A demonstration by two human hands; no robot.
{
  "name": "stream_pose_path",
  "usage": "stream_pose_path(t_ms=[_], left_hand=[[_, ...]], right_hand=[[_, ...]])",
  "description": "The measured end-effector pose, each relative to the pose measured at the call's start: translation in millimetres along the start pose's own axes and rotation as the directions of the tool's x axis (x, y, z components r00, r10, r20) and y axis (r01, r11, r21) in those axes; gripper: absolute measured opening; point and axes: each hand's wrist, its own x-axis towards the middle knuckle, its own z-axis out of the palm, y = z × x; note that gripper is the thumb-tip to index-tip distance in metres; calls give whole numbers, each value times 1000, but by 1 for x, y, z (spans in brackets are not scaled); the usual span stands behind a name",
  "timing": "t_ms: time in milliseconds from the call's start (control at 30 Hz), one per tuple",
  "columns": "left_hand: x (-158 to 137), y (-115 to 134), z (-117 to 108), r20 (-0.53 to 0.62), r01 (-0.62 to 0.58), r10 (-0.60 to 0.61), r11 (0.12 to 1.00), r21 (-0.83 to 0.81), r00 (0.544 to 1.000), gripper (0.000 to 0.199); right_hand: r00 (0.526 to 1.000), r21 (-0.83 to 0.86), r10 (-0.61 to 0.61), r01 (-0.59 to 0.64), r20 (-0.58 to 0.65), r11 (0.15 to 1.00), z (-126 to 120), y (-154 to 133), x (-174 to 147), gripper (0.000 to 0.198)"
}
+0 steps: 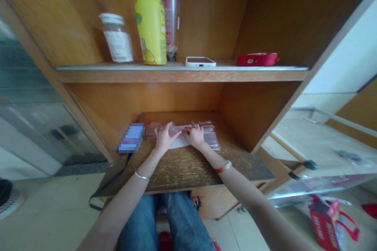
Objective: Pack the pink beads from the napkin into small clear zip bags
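Phone (131, 138) and clear packets (211, 136) flank the part-curled hands (165, 139), touching a white sheet (179, 142), grip unclear.

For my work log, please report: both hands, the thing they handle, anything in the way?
Left hand open at thin whitish sheet; right hand there too, grip unclear. Flat clear plastic packaging beside right hand. Blue-screened rectangular phone at left, not blocking.

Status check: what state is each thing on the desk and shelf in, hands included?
Left hand: at the sheet, thumb spread.
Right hand: at the sheet, grip unclear.
Sheet: spread out.
Clear plastic: lying flat.
Phone: screen lit.
Jar: upright, lid on.
Yellow bottle: upright.
Cup: upright, straw in.
White phone: lying flat.
Red item: lying, kind unclear.
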Motion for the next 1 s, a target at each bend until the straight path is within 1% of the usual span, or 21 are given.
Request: stream_pose_path(t_ms=[67,133,300,400,567,633,733,800,833,900,1000], left_hand=[[0,0,0,10,11,-11,1000,13,1000,50],[0,1,-1,17,16,-17,1000,20,1000,48],[0,0,-1,9,14,-14,1000,7,1000,47],[0,-1,0,35,-2,2,1000,19,999,51],[-1,0,0,105,-51,46,998,47,993,53],[-1,1,0,111,-71,65,997,45,992,53],[-1,1,1,111,-80,75,996,44,991,51],[-1,1,2,112,-80,74,996,43,991,49],[-1,1,2,115,-78,73,996,43,991,49],[-1,1,2,128,-74,68,996,43,989,49],[-1,2,1,155,-83,76,996,39,985,50]], right_hand=[[998,-30,-8,9,56,1000,1,0,-1,24],[996,-16,-31,32,78,999,2,0,0,21],[997,45,-34,30,73,999,4,0,2,17],[997,75,-27,21,77,997,5,1,2,16],[1000,97,-6,6,-1,995,4,2,3,15],[1000,79,14,-14,8,997,4,2,3,14],[999,72,10,-14,54,997,5,2,2,13],[999,90,7,-12,52,996,4,2,2,12],[999,112,6,-9,32,994,4,2,2,12],[998,195,-4,16,-57,981,2,2,3,12],[971,339,-63,141,-232,930,0,0,4,16]])
